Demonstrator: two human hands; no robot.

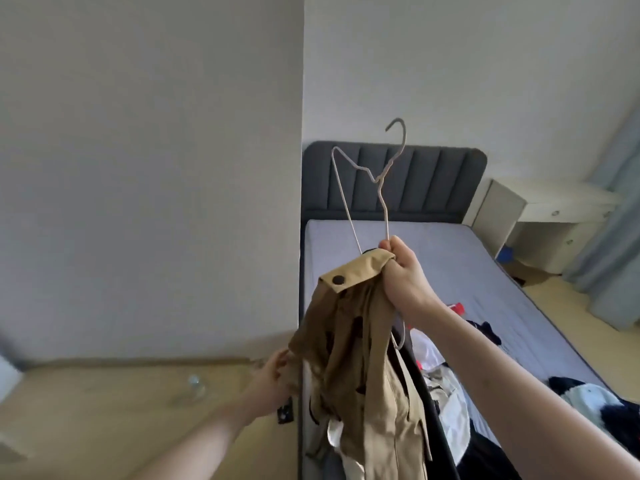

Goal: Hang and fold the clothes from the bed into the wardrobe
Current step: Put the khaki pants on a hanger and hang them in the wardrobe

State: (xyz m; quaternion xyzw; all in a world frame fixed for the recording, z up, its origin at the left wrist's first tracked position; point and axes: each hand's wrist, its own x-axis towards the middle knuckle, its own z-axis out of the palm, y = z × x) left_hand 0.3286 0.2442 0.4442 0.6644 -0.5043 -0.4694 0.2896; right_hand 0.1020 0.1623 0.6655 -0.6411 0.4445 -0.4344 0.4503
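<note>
A tan garment (360, 368) with dark buttons hangs bunched in front of me. My right hand (405, 275) is raised and grips its buttoned waistband together with a thin wire hanger (377, 181), whose hook points up and whose lower corner shows below my wrist. Lower left, my left hand (275, 375) pinches the tan fabric's edge. Behind lies the bed (450, 268) with a grey sheet. More clothes (440, 375), white, black and red, are heaped on its near end. The wardrobe is not in view.
A dark padded headboard (422, 178) stands at the bed's far end. A white desk with drawers (540, 216) is at the right, beside blue curtains (616, 216). A white wall (149, 168) fills the left. A small clear object (194, 386) lies on the wooden floor.
</note>
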